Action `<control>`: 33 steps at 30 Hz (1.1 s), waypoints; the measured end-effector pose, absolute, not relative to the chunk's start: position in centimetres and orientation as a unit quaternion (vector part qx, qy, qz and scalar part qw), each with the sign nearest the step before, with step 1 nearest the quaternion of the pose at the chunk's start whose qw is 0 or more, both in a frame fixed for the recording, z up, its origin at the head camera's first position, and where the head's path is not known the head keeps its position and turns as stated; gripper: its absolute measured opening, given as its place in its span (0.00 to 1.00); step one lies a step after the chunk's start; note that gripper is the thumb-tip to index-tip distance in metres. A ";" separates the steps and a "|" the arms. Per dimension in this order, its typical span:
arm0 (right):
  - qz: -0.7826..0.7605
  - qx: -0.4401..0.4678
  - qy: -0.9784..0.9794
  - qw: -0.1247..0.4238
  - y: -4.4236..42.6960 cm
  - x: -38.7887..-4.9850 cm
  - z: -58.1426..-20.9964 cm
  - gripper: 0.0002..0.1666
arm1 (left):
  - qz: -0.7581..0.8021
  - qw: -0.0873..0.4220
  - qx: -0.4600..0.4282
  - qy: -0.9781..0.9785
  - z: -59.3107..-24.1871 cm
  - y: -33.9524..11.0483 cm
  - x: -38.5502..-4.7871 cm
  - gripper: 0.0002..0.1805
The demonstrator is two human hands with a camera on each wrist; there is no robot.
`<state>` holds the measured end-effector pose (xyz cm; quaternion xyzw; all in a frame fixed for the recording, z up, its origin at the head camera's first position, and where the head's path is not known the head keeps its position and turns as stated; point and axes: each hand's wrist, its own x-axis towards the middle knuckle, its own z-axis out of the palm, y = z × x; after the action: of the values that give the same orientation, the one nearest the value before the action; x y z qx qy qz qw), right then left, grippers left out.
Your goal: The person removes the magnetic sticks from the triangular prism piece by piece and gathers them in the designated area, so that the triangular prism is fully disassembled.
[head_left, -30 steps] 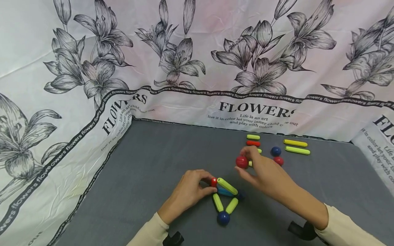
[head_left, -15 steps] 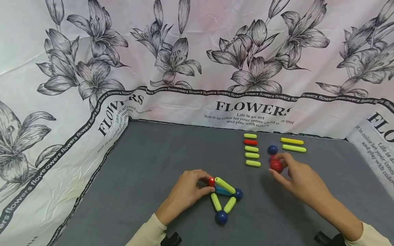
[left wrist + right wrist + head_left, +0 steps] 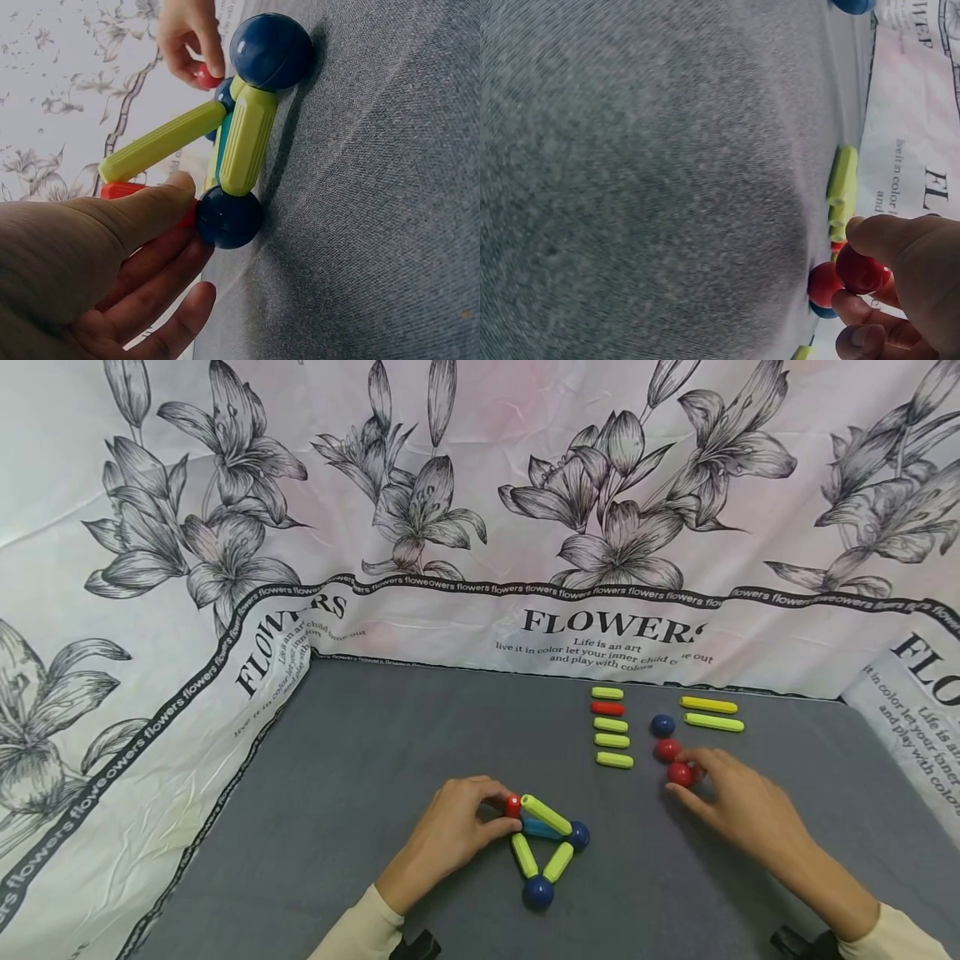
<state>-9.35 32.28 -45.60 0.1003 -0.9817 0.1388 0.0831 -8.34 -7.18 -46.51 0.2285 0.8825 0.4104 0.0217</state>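
Observation:
My left hand [image 3: 453, 822] pinches an upright red rod [image 3: 513, 805] between thumb and fingers. In the left wrist view that rod meets a dark blue ball [image 3: 229, 217], hidden by the hand from above. Short yellow-green rods [image 3: 249, 142] link it into a triangle with a front blue ball [image 3: 537, 892] and a right blue ball [image 3: 577, 835]; a blue rod [image 3: 542, 829] forms the far side. A longer yellow-green rod [image 3: 546, 814] slants up from the right ball. My right hand [image 3: 742, 802] holds a red ball [image 3: 680, 774] with its fingertips, close to another red ball [image 3: 667, 749].
Behind the red balls lies a blue ball [image 3: 663, 725]. A column of short rods [image 3: 611, 741], one red, lies left of them, with a yellow rod [image 3: 708, 704] and a yellow-green rod [image 3: 714, 722] at back right. Flower-printed cloth [image 3: 420, 618] borders the grey table [image 3: 360, 735].
My right hand has carried the red ball rightward, from near the rod column to beside the other red ball. My left hand keeps its pinch on the red rod.

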 end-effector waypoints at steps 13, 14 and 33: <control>0.142 0.092 -0.984 0.054 32.6 -9.8 -46.6 0.28 | 0.407 0.017 0.229 0.884 -46.6 -7.2 -8.2 0.09; 0.142 0.092 -0.984 0.054 32.6 -9.9 -46.6 0.27 | 0.407 0.017 0.228 0.885 -46.6 -7.2 -8.2 0.09; 0.145 0.089 -0.984 0.045 32.7 -9.9 -46.5 0.32 | 0.398 0.016 0.232 0.887 -46.8 -7.4 -8.2 0.09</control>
<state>-9.94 32.71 -46.50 0.0887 -0.9844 0.1452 0.0453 -8.24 -7.35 -46.77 0.2323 0.8872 0.3983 0.0163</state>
